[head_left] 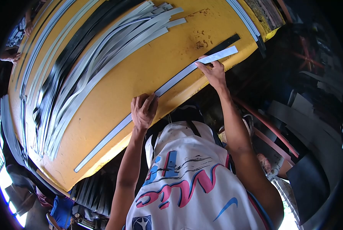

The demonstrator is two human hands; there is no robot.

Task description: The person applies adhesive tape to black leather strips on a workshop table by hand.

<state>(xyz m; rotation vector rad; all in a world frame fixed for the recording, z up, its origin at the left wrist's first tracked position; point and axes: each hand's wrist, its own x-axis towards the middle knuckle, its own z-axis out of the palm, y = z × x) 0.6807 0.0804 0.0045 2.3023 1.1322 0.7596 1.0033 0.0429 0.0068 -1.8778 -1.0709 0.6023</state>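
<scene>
1. Standing by the yellow table (pixel 140 73): worker's both forearms reach over its near edge, right hand (pixel 215 73) farther along than the left.
2. Left hand (pixel 143 111): knuckles up, fingers bent down onto the light strip (pixel 177 79); can't tell if it grips or just presses.
3. Right hand: thumb and fingers pinching the same strip close to its right end, that end angled off the black strip (pixel 229 41).
4. Count: one light strip under the hands, lying along the table's near edge; one black strip showing beneath it.
5. Loose pile of light strips (pixel 140 30) toward the table's far side: many, overlapped, uncountable.
6. Two hands of others, one (pixel 13 57) lower, at the table's far-left edge.
</scene>
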